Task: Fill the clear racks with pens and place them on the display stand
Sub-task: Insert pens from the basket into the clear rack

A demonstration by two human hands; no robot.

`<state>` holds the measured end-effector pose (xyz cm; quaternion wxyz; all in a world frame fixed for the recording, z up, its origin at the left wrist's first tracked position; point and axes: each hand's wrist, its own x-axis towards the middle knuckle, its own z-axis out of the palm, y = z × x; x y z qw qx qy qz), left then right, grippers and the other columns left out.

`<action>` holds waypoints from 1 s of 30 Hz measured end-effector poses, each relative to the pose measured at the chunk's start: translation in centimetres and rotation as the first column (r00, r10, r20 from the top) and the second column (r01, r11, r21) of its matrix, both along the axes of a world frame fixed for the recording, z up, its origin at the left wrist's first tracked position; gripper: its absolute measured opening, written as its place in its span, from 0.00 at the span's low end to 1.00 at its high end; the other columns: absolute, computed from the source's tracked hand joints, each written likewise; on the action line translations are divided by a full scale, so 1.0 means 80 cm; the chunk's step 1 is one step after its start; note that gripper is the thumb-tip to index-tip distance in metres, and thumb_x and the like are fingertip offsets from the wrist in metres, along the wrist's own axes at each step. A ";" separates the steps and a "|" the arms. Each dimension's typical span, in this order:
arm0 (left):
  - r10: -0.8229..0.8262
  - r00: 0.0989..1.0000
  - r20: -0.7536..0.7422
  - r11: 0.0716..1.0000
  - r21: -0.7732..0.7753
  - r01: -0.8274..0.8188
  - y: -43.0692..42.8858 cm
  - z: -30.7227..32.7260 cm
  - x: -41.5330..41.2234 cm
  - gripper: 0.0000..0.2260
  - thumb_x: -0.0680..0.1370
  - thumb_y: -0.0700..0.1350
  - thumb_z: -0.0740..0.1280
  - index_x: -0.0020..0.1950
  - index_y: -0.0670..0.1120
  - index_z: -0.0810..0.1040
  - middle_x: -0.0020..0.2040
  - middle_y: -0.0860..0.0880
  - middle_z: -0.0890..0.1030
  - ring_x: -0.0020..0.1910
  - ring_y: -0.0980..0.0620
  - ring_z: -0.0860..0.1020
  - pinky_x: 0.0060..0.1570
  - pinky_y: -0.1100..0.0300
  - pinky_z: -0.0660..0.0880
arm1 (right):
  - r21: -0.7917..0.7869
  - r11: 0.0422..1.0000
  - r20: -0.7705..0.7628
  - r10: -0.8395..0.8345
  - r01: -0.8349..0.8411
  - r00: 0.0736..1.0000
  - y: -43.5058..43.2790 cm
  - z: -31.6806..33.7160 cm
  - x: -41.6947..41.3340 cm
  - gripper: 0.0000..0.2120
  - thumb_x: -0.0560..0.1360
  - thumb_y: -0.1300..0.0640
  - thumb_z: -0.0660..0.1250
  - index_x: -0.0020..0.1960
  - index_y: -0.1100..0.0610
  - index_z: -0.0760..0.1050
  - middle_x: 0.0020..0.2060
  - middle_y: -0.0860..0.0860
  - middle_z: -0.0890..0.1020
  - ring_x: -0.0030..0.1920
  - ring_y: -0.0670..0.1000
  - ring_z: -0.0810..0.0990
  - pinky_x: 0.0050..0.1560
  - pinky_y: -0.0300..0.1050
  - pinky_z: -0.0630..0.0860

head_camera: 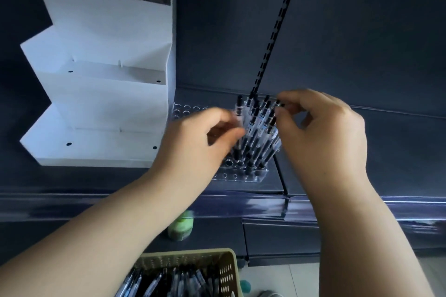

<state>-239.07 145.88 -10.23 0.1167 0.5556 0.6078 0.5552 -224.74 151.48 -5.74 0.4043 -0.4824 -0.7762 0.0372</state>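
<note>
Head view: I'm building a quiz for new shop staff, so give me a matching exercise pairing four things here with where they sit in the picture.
Things:
1. white display stand
2. clear rack
3. tan basket
4. green object

Places:
A. bottom edge, holding loose pens
B. upper left, stepped tiers
C. centre, between the two hands, partly filled with pens
D. just above the basket, below the left forearm

Pairs: 1-B, 2-C, 3-A, 4-D
</note>
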 end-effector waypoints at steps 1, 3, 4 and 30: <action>0.003 0.999 -0.034 1.000 -0.010 -0.003 0.007 -0.004 0.005 0.04 0.71 0.46 0.73 0.45 0.52 0.81 0.36 0.64 0.79 0.37 0.68 0.78 0.39 0.78 0.70 | -0.002 1.000 -0.008 0.007 -0.007 1.000 0.000 0.001 0.004 0.09 0.73 0.57 0.67 0.52 0.49 0.81 0.38 0.42 0.77 0.44 0.51 0.75 0.42 0.41 0.69; 0.016 0.992 -0.128 0.999 -0.031 -0.020 0.018 -0.010 0.012 0.05 0.72 0.45 0.73 0.46 0.47 0.83 0.35 0.62 0.78 0.34 0.66 0.76 0.38 0.78 0.69 | -0.004 1.000 -0.031 0.019 -0.019 0.999 0.001 0.004 0.011 0.09 0.73 0.57 0.67 0.52 0.49 0.81 0.38 0.42 0.77 0.44 0.51 0.75 0.42 0.41 0.68; 0.015 0.980 -0.198 0.999 -0.046 -0.024 0.021 -0.012 0.014 0.05 0.72 0.45 0.73 0.46 0.46 0.83 0.36 0.59 0.79 0.32 0.64 0.75 0.38 0.77 0.69 | -0.002 1.000 -0.044 0.021 -0.021 0.999 0.001 0.005 0.014 0.09 0.73 0.58 0.67 0.51 0.49 0.81 0.38 0.43 0.77 0.44 0.51 0.75 0.42 0.41 0.69; -0.083 0.730 -0.678 0.905 -0.357 -0.229 -0.154 -0.060 0.009 0.10 0.70 0.43 0.73 0.50 0.44 0.82 0.45 0.47 0.82 0.46 0.45 0.81 0.40 0.54 0.80 | -0.285 0.925 0.307 0.335 -0.250 0.891 -0.091 -0.050 0.005 0.11 0.76 0.51 0.63 0.57 0.47 0.77 0.48 0.45 0.81 0.54 0.49 0.74 0.47 0.45 0.76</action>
